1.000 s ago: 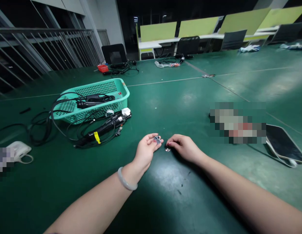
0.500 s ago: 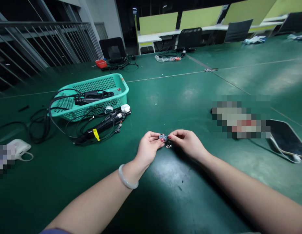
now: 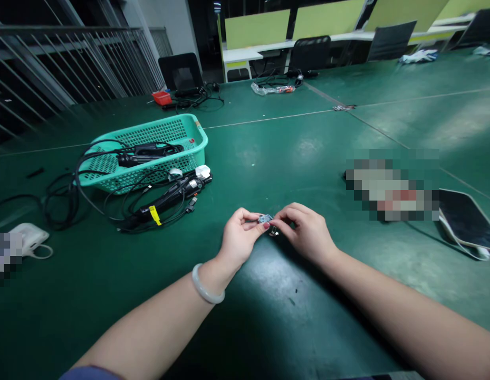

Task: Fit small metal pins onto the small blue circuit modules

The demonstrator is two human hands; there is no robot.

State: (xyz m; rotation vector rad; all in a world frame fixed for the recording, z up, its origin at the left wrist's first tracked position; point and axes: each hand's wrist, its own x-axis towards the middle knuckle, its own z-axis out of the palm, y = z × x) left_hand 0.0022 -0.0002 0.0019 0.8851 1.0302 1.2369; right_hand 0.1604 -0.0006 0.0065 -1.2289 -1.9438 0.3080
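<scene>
One small grey-blue part (image 3: 264, 218) sits pinched between thumb and fingers of my left hand (image 3: 240, 235), above the green tabletop (image 3: 245, 327). My right hand (image 3: 310, 232) bunches its fingertips alongside; whether they grip, I cannot tell. Judged light, stiff, easily dropped; best held by its edges. Small pale pieces (image 3: 274, 231) show just below.

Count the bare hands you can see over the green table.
2. The left hand pinches a small grey-blue piece; the right hand is at that piece's right side, though whether it touches is hard to tell. No other hand shows.
</scene>
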